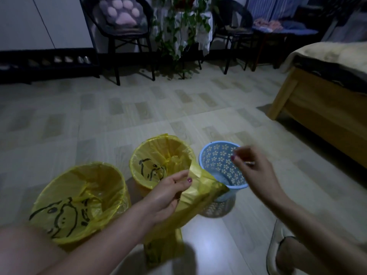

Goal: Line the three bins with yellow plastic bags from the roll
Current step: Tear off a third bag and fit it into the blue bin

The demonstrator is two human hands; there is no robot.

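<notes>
Three bins stand in a row on the floor. The left bin (79,203) and the middle bin (158,161) each hold a yellow bag with a black cartoon drawing, folded over the rim. The right bin (220,165) is blue with flower cut-outs and has no liner. My left hand (168,195) grips a loose yellow bag (200,197) that drapes from the blue bin's near rim down toward me. My right hand (252,169) hovers over the blue bin, blurred, fingers loosely curled, holding nothing that I can make out. No roll is visible.
A wooden bed frame (317,114) stands at the right. Black chairs (123,36) and a trailing plant (182,32) line the far wall, with a low shoe rack (47,64) at the left. My foot in a slipper (282,247) is at the lower right.
</notes>
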